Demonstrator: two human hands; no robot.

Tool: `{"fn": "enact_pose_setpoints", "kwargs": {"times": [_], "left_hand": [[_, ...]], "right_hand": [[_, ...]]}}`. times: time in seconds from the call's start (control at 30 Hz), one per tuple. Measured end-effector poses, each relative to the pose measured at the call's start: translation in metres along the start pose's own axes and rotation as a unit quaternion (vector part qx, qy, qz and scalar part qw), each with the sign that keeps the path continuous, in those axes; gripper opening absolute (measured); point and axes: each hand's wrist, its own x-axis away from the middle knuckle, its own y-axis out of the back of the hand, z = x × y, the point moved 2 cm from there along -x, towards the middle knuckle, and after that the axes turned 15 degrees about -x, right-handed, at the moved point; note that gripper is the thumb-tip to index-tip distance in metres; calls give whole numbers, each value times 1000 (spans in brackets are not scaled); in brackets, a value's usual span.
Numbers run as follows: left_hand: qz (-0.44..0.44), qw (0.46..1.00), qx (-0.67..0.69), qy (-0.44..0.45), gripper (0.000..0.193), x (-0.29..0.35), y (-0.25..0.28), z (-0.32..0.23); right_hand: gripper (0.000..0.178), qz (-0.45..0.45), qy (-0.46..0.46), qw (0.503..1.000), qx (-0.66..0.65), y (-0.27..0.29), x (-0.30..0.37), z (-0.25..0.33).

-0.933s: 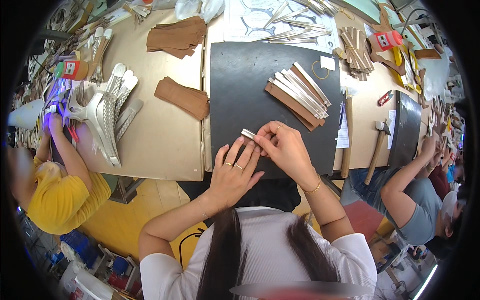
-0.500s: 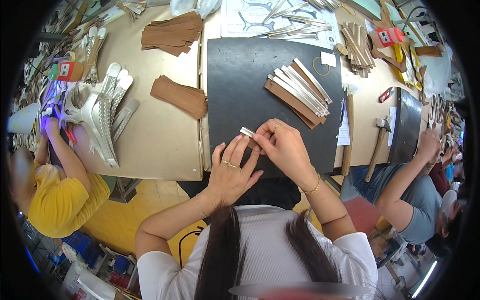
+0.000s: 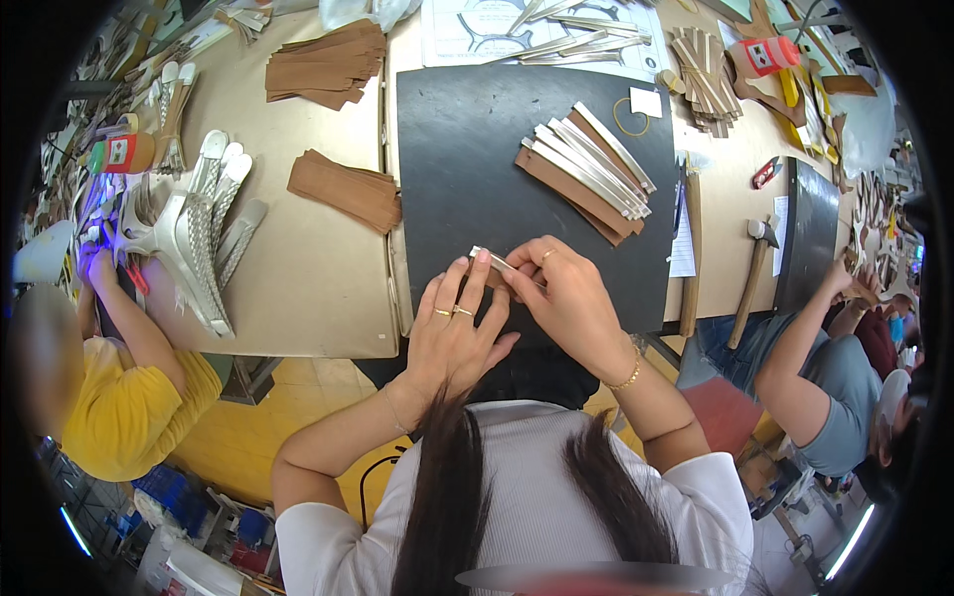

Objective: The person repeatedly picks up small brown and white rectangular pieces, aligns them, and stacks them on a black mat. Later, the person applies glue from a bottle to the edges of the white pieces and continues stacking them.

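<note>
A narrow silver strip (image 3: 491, 259) lies at the near edge of a black work mat (image 3: 477, 169). My left hand (image 3: 455, 330) presses its fingertips on the strip's left end; two of its fingers wear gold rings. My right hand (image 3: 563, 298) pinches the same strip from the right. Farther up the mat sits a fanned pile of silver and brown strips (image 3: 586, 169).
Brown leather pieces (image 3: 346, 189) and a taller brown stack (image 3: 326, 65) lie on the beige table (image 3: 298, 288). Silver shoe soles (image 3: 199, 233) sit at left by a person in yellow (image 3: 124, 397). A hammer (image 3: 753, 273) rests at right, near another seated person (image 3: 830, 368).
Both hands stay on the silver strip; the fingers have shifted slightly along it. The view has drifted a little.
</note>
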Motion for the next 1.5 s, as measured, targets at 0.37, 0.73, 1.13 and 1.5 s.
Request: {"fn": "enact_pose_setpoints", "kwargs": {"times": [0.37,0.73,1.13,1.5], "left_hand": [[9,1000,-10,0,81,-6,1,-3],[29,998,-54,4,90,-11,0,-7],[62,995,-78,-3,93,-11,1,-13],[88,994,-55,-15,94,-14,9,-4]], "right_hand": [[10,-31,-155,985,-75,41,46,-14],[7,-37,-71,996,-27,44,42,-23],[7,-29,-33,998,53,43,44,-24],[39,26,177,902,393,37,80,-15]]}}
